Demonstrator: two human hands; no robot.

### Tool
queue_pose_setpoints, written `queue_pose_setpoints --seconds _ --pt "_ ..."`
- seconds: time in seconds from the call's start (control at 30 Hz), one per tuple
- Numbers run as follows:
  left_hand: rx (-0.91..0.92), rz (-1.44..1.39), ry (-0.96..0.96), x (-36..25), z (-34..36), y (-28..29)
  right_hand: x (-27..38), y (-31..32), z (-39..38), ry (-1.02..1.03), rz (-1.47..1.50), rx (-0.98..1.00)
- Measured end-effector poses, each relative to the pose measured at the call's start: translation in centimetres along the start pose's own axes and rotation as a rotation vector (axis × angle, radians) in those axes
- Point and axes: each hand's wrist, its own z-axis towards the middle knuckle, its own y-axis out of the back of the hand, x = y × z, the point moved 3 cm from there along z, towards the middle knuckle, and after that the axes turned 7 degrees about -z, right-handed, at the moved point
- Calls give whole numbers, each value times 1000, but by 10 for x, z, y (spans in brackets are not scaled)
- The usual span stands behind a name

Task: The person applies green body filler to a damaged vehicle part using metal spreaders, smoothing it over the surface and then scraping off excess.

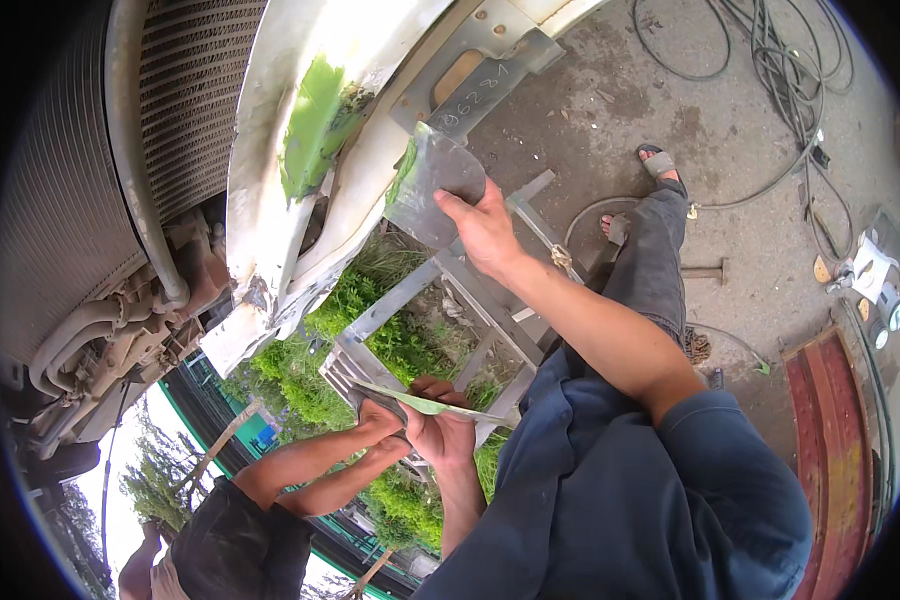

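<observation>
My right hand (470, 220) grips a translucent spreader plate (425, 185) smeared with green putty along its left edge, held beside a white vehicle body panel (260, 240). A thick green putty patch (310, 130) covers part of that panel. Lower down, my left hand (440, 425) holds a thin flat board (400, 397) with pale green paste on it, seen nearly edge-on. A metal stand (390, 305) is under and behind both hands. Above the spreader, a grey metal plate (515, 55) with handwritten marks is on the panel.
A radiator (70, 180) and pipes occupy the left. Another person (240, 540) in dark shorts stands at lower left, legs near the stand. Coiled hoses (780, 90), cans (890, 305) and a red metal piece (830, 430) lie at right. My sandalled feet (660, 165) are on concrete; plants grow below.
</observation>
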Motion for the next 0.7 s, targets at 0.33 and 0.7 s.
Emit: queue_pose_setpoints --seconds 0.33,0.7 --pt "241 226 -33 4 29 -17 70 -52 -30 1172 -1255 371" --pt "836 -197 133 -3 205 -24 39 -117 -33 1491 -1836 819"
